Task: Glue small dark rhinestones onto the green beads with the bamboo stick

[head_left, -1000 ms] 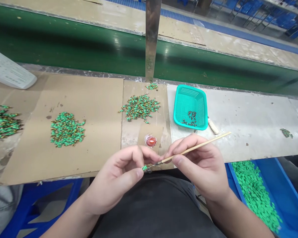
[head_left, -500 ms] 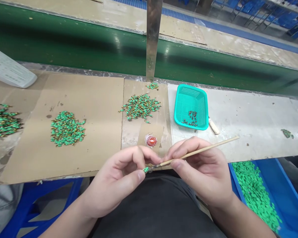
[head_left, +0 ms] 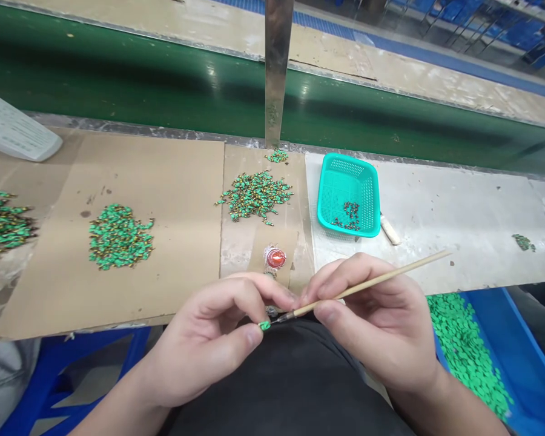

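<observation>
My left hand pinches a tiny green figure-like piece between thumb and forefinger. In my right hand is a thin paintbrush with a pale wooden handle, gripped like a pen. Its fine dark tip points left and meets or nearly meets the green piece; I cannot tell which. Fingertips of both hands are close together above my dark-clothed lap. Just beyond them, a small round pot of red paint sits on a cardboard scrap.
Piles of green-and-gold pieces lie on cardboard: a middle pile, a left pile and a far-left pile. A turquoise basket holds small dark pieces. A blue bin with green discs stands lower right. A metal post rises behind.
Both hands have shifted slightly down, and the right hand a little to the right. The green piece sits lower and looks turned, with the brush tip still beside it.
</observation>
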